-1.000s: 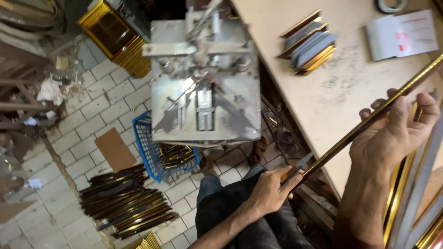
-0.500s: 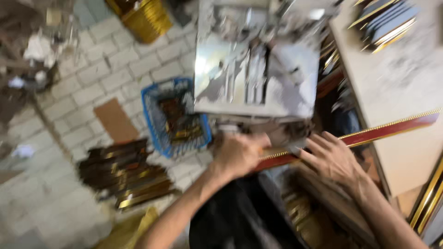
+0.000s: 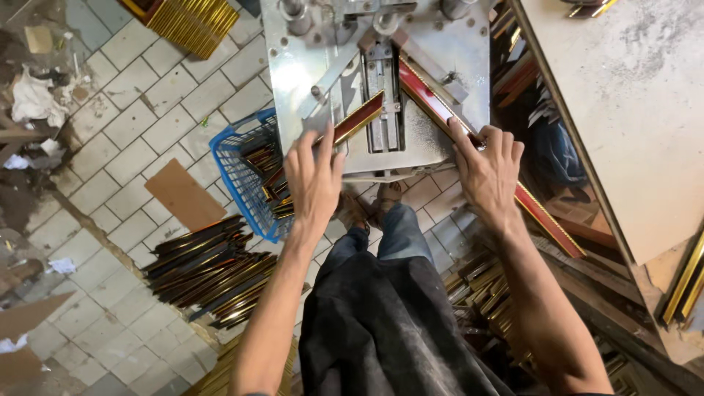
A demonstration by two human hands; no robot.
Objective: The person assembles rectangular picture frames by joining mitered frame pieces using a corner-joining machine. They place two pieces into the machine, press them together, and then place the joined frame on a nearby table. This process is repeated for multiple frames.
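Both hands flat on moulding at the cutter.
I see left hand (image 3: 314,176) fingers spread on short strip (image 3: 350,125); right hand (image 3: 488,165) pressing long strip (image 3: 546,220), overhanging plate (image 3: 433,143) edge.

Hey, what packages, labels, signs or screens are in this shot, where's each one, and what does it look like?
No labels, signs or screens show.
Basket: blue mesh, on the floor left of the machine, holding short gold-and-red moulding pieces.
Cardboard piece: flat, brown, on the tiles beside the basket.
Cardboard scraps: brown, at the lower left edge.
Paper scraps: crumpled, white, upper left floor.
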